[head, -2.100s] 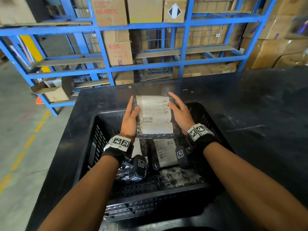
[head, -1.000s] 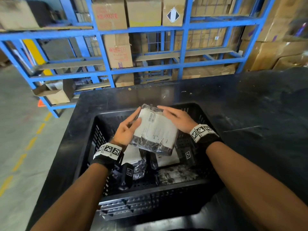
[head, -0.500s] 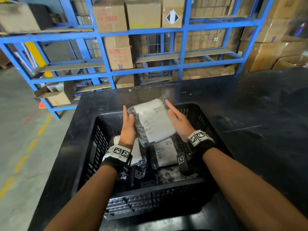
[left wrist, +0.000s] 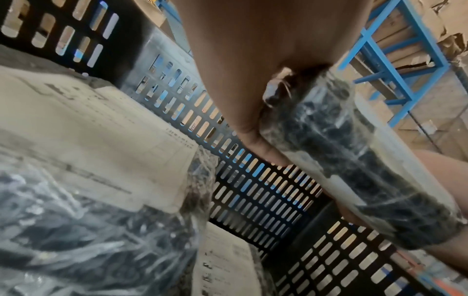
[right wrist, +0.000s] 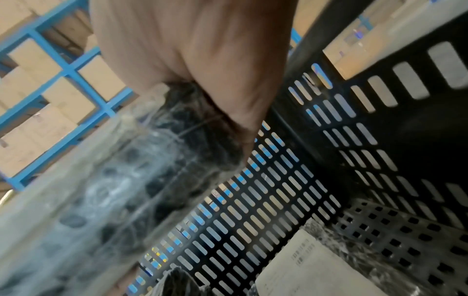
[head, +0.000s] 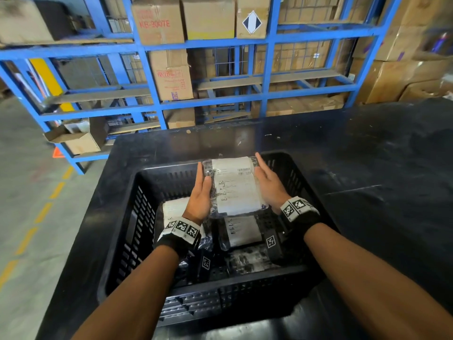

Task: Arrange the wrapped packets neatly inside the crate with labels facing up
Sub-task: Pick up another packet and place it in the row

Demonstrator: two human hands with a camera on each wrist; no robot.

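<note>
While two flat hands [head: 199, 197] [head: 269, 185] press one packet [head: 235, 187] between them, three packets lie in one crate [head: 137, 217].

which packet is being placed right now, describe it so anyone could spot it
On the dark table sits a black slotted plastic crate. Above its far end, both hands press the sides of a clear-wrapped dark packet with a white label up. It alone is lifted; the others lie on the floor.
</note>
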